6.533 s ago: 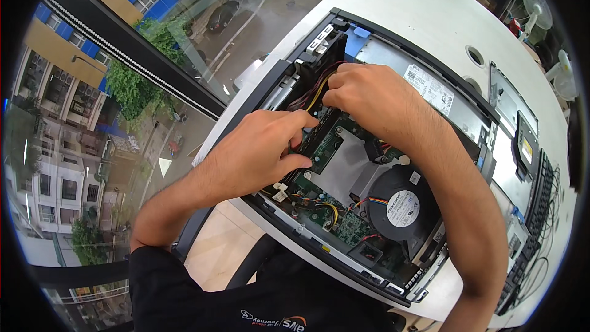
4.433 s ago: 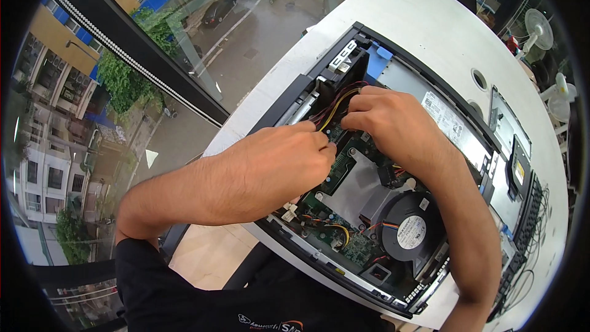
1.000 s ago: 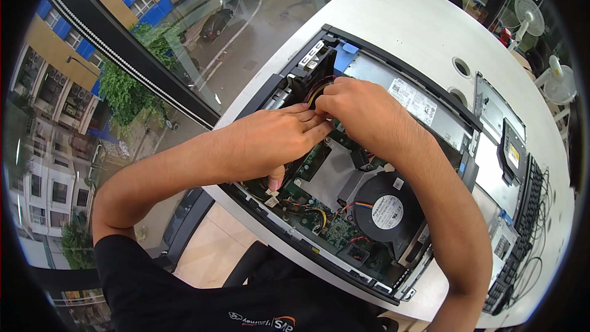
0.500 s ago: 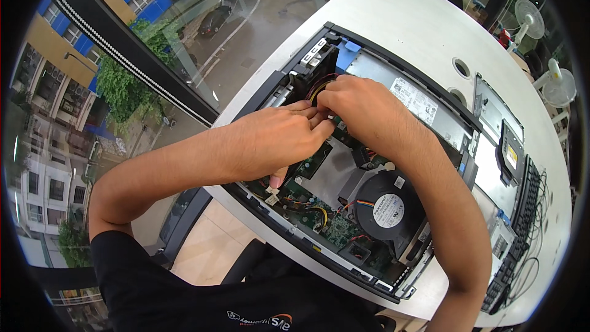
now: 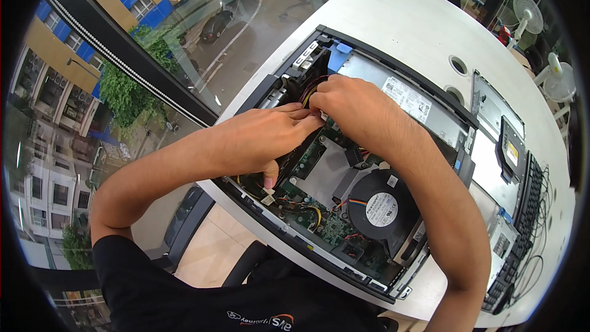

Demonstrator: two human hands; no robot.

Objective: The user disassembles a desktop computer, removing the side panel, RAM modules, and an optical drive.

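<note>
An open desktop computer case [image 5: 369, 281] lies flat before me, its insides showing. My right hand [image 5: 347, 103] reaches in near the far left corner, fingers pinched on a bundle of coloured cables [image 5: 311, 90]; its fingertips are partly hidden. Beside it, my left hand [image 5: 270, 134] has fingers stretched toward the same spot, touching the right fingertips. The left thumb hangs apart, close to a small white connector [image 5: 267, 199]. A silver metal box [image 5: 424, 124] with a label runs along the far side. Nearer me are a black blower fan [image 5: 393, 233] and a green circuit board [image 5: 335, 232].
The case rests on a white table [image 5: 405, 15] with round cable holes. To the right lie a metal cover panel [image 5: 488, 107], a black drive bracket [image 5: 511, 150] and a black keyboard [image 5: 527, 209] with its cord. A window [image 5: 141, 74] borders the table's left.
The case and both hands now appear slightly further left. The hands keep nearly the same pose at the cables, and the left fingers have shifted a little.
</note>
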